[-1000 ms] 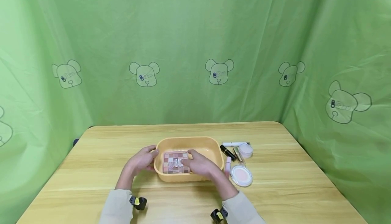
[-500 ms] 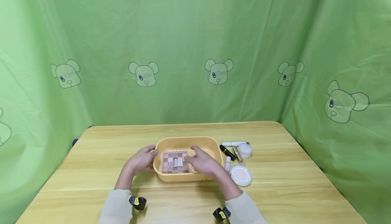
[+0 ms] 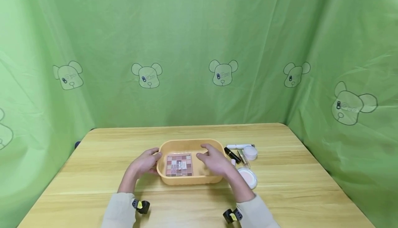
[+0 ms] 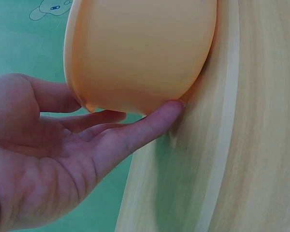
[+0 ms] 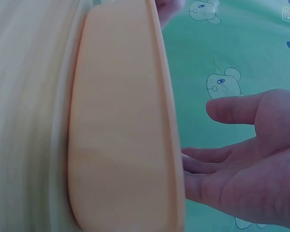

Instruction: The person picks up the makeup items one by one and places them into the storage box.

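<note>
A yellow-orange plastic basin (image 3: 192, 180) stands on the table, and an eyeshadow palette (image 3: 179, 165) lies flat in its left half. My left hand (image 3: 144, 162) holds the basin's left end, with the thumb at the rim and the fingers against the outer wall. The left wrist view shows this hand (image 4: 53, 154) touching the basin's end wall (image 4: 140, 53). My right hand (image 3: 214, 160) hovers over the basin's right half, thumb and fingers apart, holding nothing. In the right wrist view, the basin's side wall (image 5: 121, 121) hides the fingertips of this hand (image 5: 251, 159).
Cosmetics lie on the table to the basin's right: a white tube (image 3: 239, 146), a round jar (image 3: 250, 153), a black lipstick tube (image 3: 232, 155), a gold-capped tube (image 3: 243, 158) and a round compact (image 3: 248, 179). My right forearm partly covers a pink tube (image 3: 233, 162). Green curtains surround the table.
My right hand has let go of the eyeshadow palette and moved right and slightly back, away from it. The palette stays in the basin. My left hand has kept its hold.
</note>
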The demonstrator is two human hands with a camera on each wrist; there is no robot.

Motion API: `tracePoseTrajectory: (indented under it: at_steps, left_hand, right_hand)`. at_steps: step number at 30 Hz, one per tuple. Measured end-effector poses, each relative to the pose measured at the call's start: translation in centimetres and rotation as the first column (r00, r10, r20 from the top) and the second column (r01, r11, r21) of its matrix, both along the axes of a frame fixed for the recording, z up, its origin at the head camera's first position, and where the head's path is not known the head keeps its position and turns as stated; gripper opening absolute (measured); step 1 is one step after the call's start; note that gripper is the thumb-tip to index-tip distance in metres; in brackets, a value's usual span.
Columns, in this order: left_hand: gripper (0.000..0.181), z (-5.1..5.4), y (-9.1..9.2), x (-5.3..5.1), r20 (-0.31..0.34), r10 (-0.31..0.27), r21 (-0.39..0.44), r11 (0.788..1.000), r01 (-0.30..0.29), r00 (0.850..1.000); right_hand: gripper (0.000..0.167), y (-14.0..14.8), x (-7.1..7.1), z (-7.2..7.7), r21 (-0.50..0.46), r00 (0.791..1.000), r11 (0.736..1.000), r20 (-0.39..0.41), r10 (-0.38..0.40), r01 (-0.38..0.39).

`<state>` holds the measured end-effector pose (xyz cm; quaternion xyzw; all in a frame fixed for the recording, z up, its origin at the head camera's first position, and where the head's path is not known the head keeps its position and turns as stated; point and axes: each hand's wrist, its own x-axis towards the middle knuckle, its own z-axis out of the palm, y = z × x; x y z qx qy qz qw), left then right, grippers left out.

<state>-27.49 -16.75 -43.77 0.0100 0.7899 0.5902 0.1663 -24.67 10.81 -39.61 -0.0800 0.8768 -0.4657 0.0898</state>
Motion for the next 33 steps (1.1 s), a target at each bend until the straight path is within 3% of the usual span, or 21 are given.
tracePoseTrajectory:
  at_steps: [13, 22, 33]
  left_hand:
    - [0.052, 0.0, 0.1, 0.0, -0.005, 0.002, -0.007, 1.000, -0.002, 1.000]
    - [0.053, 0.0, 0.0, 0.1, -0.006, -0.003, -0.008, 1.000, 0.002, 1.000]
    - [0.052, 0.0, 0.0, 0.0, -0.004, 0.003, -0.009, 1.000, -0.003, 1.000]
  right_hand:
    - [0.052, 1.6, 0.3, 1.3, 0.059, 0.996, 0.996, -0.064, -0.065, 0.069]
    - [0.051, 4.0, -0.6, 1.6, 0.061, 0.987, 0.990, -0.108, -0.118, 0.125]
    - [0.048, 6.0, -1.2, 1.8, 0.130, 0.969, 0.969, -0.159, -0.191, 0.212]
